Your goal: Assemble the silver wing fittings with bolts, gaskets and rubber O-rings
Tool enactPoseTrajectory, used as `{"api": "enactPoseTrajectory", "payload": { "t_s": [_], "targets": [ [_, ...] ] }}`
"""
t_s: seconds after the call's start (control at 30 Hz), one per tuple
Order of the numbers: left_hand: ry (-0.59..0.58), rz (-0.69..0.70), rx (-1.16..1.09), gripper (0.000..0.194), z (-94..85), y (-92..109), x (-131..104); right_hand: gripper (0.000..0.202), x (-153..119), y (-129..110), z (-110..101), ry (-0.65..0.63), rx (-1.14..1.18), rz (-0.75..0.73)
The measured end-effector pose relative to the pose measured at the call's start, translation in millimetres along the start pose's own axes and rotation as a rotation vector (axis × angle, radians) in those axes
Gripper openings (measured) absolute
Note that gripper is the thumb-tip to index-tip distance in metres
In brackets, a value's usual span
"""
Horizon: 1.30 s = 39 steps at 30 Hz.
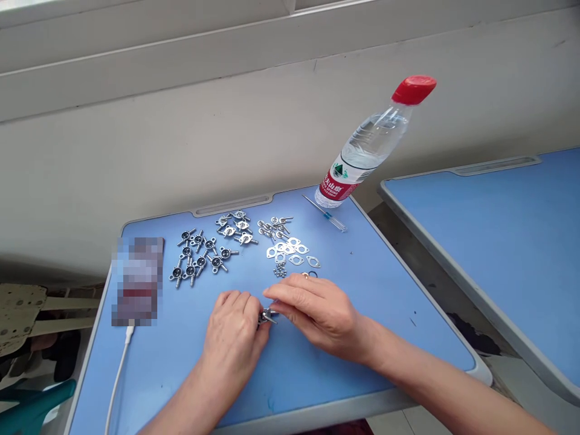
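Note:
Above the near part of the blue desk, my left hand [234, 329] is closed around a small metal valve [267, 315] with thin stubs sticking out. Its body is partly covered by the fingers. My right hand [317, 311] meets it from the right, fingers together and pinched at the valve's side; whether they also hold a smaller piece is hidden. Just beyond my right fingers lie small rings [312, 274] and a cluster of tiny screws [280, 269]. Flat oval metal plates [296, 260] with a central hole are spread behind the screws.
Valve bodies with dark round insides [200, 261] lie at left, more assembled-looking valves [242, 225] behind them, and small levers [274, 227] beside those. A phone [137, 281] with a white cable [118, 374], a screwdriver [327, 215] and a water bottle [357, 154] edge the desk [362, 356].

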<state>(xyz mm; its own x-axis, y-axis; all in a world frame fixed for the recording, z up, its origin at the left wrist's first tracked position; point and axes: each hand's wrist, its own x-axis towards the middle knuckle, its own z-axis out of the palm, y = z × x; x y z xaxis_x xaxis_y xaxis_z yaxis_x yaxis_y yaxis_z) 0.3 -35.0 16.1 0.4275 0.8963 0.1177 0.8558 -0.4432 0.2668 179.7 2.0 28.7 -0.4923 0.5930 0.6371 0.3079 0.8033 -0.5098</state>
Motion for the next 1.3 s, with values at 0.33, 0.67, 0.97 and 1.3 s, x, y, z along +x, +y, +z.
{"api": "enactPoseTrajectory", "payload": {
  "t_s": [0.33,0.67,0.97,1.3],
  "targets": [
    [0.033,0.017,0.026,0.018,-0.1,0.4,-0.3,0.014,-2.4,-0.7,8.0,0.08,-0.037,0.002],
    [0.035,0.032,0.026,0.021,-1.2,1.0,0.9,0.01,-3.4,-0.2,9.9,0.121,0.17,0.104],
    [0.05,0.025,-0.004,0.019,0.1,0.8,-0.2,0.027,0.7,-2.5,-5.3,-0.087,0.188,0.061],
    [0.059,0.033,0.041,0.018,0.2,0.6,-0.1,0.02,-4.7,2.6,6.9,0.053,0.089,0.098]
  ]
}}
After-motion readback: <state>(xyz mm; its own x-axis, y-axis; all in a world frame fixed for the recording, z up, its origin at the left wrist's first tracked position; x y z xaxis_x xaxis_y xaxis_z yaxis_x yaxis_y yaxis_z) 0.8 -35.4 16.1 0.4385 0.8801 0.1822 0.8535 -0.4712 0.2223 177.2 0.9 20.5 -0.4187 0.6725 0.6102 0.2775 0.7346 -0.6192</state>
